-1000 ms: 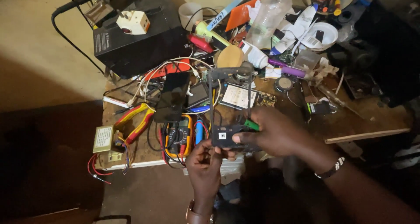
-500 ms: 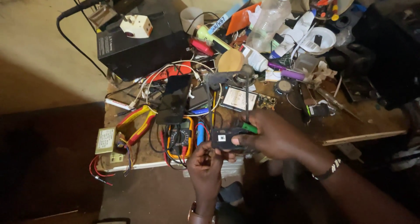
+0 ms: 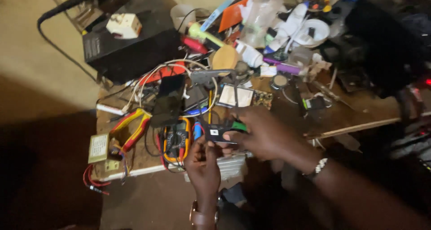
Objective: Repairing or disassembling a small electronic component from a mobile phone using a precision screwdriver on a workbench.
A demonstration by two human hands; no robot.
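Note:
My right hand (image 3: 268,133) grips a small black rectangular device (image 3: 218,132) with a white sticker and a green edge, held just above the front of the cluttered wooden table (image 3: 354,111). My left hand (image 3: 204,165) rises from below and pinches the device's lower left corner. Beside the left hand lies an orange-and-black multimeter (image 3: 176,140) with red and black leads. A dark phone (image 3: 169,99) rests just behind the meter.
A black box (image 3: 134,46) with a white plug adapter (image 3: 124,25) on top stands at the back left. Red-and-yellow pliers (image 3: 131,126), a small transformer (image 3: 98,148), bottles, wires and a circuit board (image 3: 242,96) crowd the table. Dark floor lies to the left.
Both hands stay on the black device in much the same pose. The camera view has drifted slightly, so the table sits a little higher and further left.

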